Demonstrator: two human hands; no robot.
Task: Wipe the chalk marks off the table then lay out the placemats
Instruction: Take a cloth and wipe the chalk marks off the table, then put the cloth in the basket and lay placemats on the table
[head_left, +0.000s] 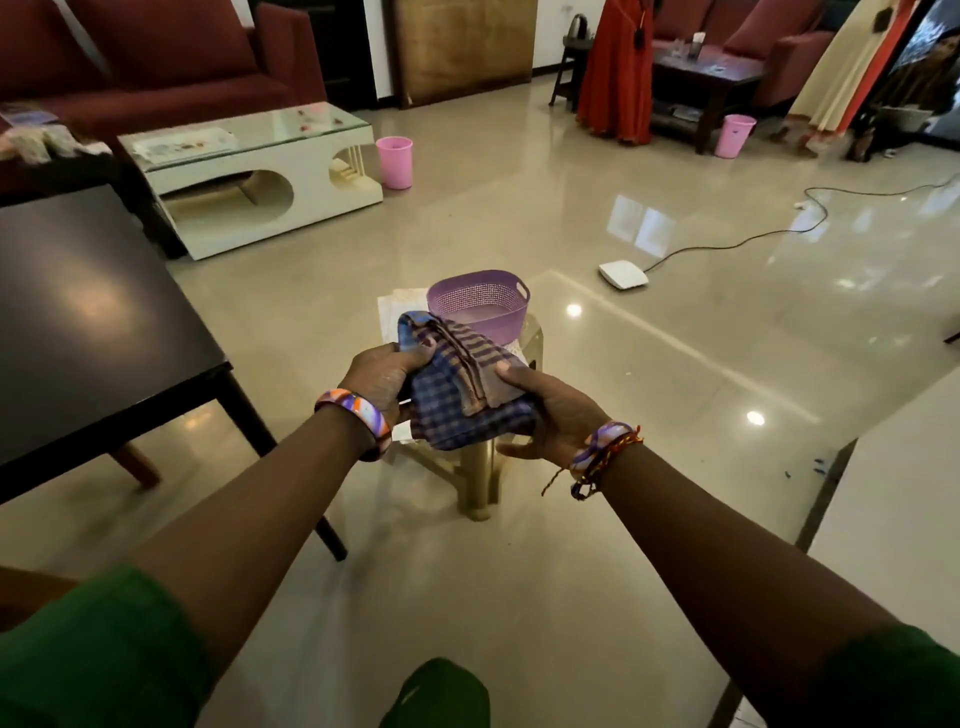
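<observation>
We see the dark table (88, 322) filling the nine o'clock side of the view, its top glossy and its chalk marks, if any, too faint for us to tell. At eleven o'clock stands a white glass-topped coffee table (249, 171) with a pink bin (395, 162) just beside it. At the centre a yellowish plastic stool (475, 467) carries a purple basket (480, 304) at its twelve o'clock edge. Above the stool we hold a folded blue checked cloth (457, 384) between both hands. Our left hand (387, 376) grips its nine o'clock edge, fingers curled over the fabric; our right hand (550, 410) pinches its three o'clock side, thumb on top.
</observation>
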